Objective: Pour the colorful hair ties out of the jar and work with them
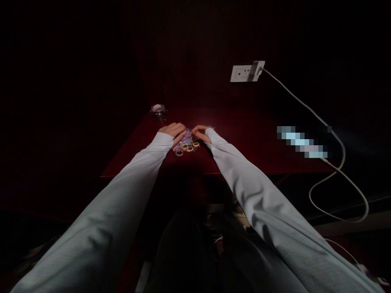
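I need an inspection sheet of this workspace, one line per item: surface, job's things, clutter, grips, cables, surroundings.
Surface: dark red table, dimly lit.
Job's things: pile of small coloured elastic rings on the table's left half.
Clutter: small clear jar at the table's far left corner.
Grips: left hand and right hand both at the pile, fingers curled; whether either holds a ring cannot be told.
Cables: white cable from a charger in the wall socket, looping down beyond the table's right side.
Surroundings: very dark; nothing seen.
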### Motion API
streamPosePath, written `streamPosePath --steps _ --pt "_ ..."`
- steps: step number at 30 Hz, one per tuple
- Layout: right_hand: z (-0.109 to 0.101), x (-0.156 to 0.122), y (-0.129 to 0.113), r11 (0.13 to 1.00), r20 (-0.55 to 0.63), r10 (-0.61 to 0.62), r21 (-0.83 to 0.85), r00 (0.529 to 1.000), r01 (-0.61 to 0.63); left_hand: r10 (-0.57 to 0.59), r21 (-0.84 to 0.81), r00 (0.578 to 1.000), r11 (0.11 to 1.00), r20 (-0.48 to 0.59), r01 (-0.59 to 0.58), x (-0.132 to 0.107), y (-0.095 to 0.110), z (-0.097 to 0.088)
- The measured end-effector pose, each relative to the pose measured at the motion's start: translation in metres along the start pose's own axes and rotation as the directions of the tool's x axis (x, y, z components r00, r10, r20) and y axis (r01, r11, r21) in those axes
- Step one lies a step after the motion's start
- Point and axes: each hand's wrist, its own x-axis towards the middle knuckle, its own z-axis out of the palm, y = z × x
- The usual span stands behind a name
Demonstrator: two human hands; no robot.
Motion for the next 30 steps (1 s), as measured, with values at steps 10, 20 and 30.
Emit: streamPosePath --steps 10,20,30 --pt "-0.006 0.007 0.011 0.952 -0.017 -0.108 -0.289 0.994 0.099 -0.027 0.0 1.0 1.0 -0.01 0.027 0.0 0.01 -0.007" --pt "-0.004 -0.005 -0.009 0.986 0.066 0.128 -0.118 0.99 -0.12 -0.035 0.027 0.999 0.999 -0.036 0.036 -0.001 0.011 -0.007" --pt "0.0 -0.011 -0.027 0.984 0.19 0.178 -0.064 0.966 -0.169 -0.048 0.005 0.998 0.999 -0.034 0.048 -0.001 0.009 -0.006"
